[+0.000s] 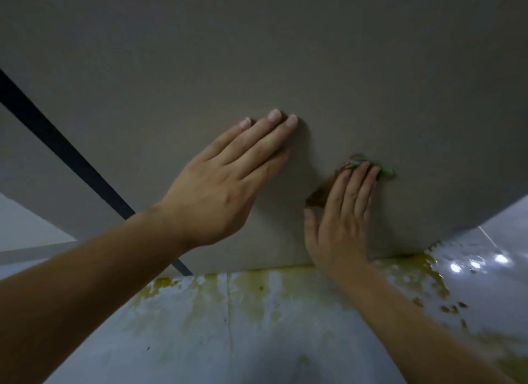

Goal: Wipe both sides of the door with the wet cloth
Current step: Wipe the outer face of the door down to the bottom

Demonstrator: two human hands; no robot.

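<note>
Your forearms [71,292] reach in, left hand [228,180] flat and straight-fingered on the door [285,55], bracing it, right hand [340,218] pressing the green cloth [385,170] against it low down with straight fingers. Looks like you're mid-wipe on this side, so next I'd sweep firmly across before doing the other face. Mind the wet floor [257,340] with yellowish stains [200,292] underfoot, and that dark strip [57,143] on the left.

Two hands [213,183] [341,212], one cloth [386,171], one door [257,55]
</note>
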